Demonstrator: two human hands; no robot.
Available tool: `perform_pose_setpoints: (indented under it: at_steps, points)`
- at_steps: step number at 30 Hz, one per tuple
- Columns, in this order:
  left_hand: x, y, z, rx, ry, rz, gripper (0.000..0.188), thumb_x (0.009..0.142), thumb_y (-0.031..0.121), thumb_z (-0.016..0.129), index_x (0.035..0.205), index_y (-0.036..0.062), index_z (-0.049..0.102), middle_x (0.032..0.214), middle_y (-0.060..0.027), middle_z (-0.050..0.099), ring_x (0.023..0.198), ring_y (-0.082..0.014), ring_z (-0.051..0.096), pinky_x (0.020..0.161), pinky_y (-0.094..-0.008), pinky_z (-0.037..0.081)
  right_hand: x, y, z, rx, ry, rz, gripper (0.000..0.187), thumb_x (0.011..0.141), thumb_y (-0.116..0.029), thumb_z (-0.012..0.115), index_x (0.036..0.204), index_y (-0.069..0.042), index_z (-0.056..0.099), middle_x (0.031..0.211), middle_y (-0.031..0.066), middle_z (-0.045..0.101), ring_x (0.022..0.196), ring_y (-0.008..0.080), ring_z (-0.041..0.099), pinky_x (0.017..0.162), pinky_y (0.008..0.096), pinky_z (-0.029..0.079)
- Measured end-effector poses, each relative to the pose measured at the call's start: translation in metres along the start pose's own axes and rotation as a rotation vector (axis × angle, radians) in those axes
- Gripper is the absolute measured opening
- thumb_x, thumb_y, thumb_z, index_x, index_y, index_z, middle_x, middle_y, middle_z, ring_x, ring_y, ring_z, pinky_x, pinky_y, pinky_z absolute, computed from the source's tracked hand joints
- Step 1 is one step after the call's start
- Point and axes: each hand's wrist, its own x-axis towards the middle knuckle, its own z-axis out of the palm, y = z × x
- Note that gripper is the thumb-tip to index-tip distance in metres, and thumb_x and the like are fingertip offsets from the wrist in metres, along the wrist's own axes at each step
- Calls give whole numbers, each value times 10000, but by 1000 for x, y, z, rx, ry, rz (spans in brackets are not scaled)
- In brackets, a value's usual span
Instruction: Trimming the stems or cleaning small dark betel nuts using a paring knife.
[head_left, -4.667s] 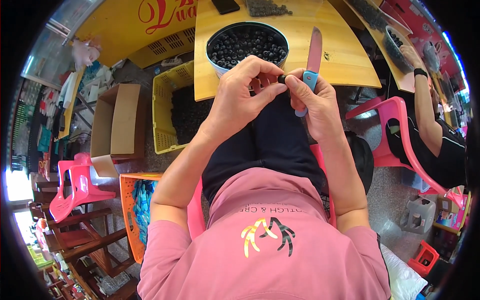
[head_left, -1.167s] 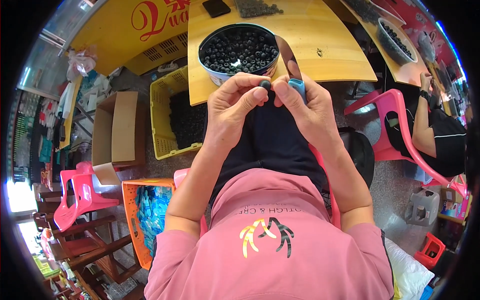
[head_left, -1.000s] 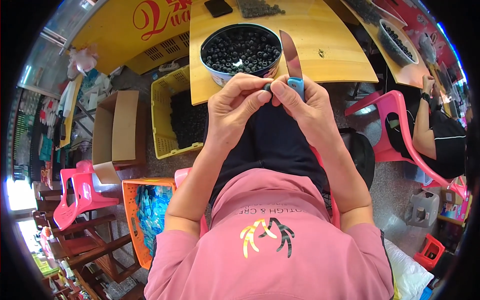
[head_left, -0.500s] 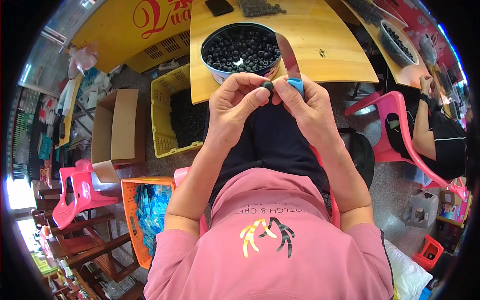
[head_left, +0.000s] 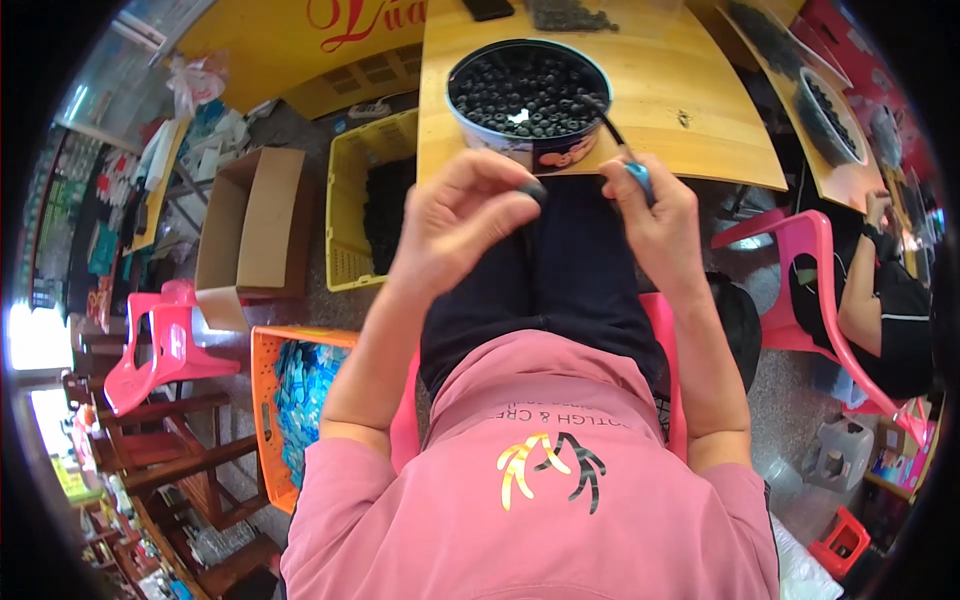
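Between the thumb and fingers of my left hand (head_left: 455, 220) is a small round black piece (head_left: 534, 190), held above my lap. My right hand (head_left: 662, 215) is closed around the blue handle (head_left: 641, 182) of a knife (head_left: 617, 132). Its blade points up and away, seen nearly edge-on, and overlaps the right rim of a round tub (head_left: 500, 143) in this view. I cannot tell whether it touches the rim. The tub stands at the near edge of the wooden table (head_left: 690, 110) and holds many black round pieces (head_left: 525, 88), some with a hole.
A yellow crate (head_left: 345, 210) of dark pieces stands left of the table, beside a cardboard box (head_left: 262, 225). An orange crate (head_left: 265, 420) of blue packets is by my left side. A person (head_left: 865, 300) sits on a pink chair (head_left: 822, 260) at right, near another bowl (head_left: 825, 115).
My hands have moved apart, the right one going right with the knife. The knife has turned from showing its flat side to nearly edge-on. The black piece stays in my left hand.
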Motion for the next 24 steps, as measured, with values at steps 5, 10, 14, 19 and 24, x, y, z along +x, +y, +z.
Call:
perform_pose_setpoints:
  at_steps: [5,10,14,19,24]
  points:
    - [-10,-5,-103,242,472,-4,162,873,55,665,1018,-6,629,862,-72,678,741,-104,622,681,-217,489,1,4,-6,-5,-3,74,236,960,-189,596,969,42,645,749,9,608,732,59,546,699,212,445]
    - [-38,-24,-201,413,607,-78,243,863,96,697,1068,-4,613,906,-65,668,781,-108,620,723,-218,486,3,2,-5,-12,-27,96,242,966,-202,589,947,31,651,747,-10,588,735,51,509,732,201,424]
    - [-41,-55,-229,730,639,-216,415,824,160,747,1155,-35,591,1015,-93,643,923,-158,614,839,-283,491,2,2,-3,-2,-39,69,245,968,-207,586,943,28,652,742,-13,584,737,48,506,735,199,421]
    - [-7,-63,-208,996,636,-64,388,865,159,694,1196,-11,581,1117,-128,624,1006,-176,601,887,-289,476,2,5,-7,-44,-22,71,249,966,-211,591,936,28,653,738,-16,585,733,44,500,739,195,414]
    - [63,-15,-109,902,229,304,147,862,79,648,992,21,680,930,-101,670,797,-181,648,721,-284,519,1,5,-10,10,2,117,248,964,-212,595,947,29,652,741,-18,588,728,43,500,744,201,420]
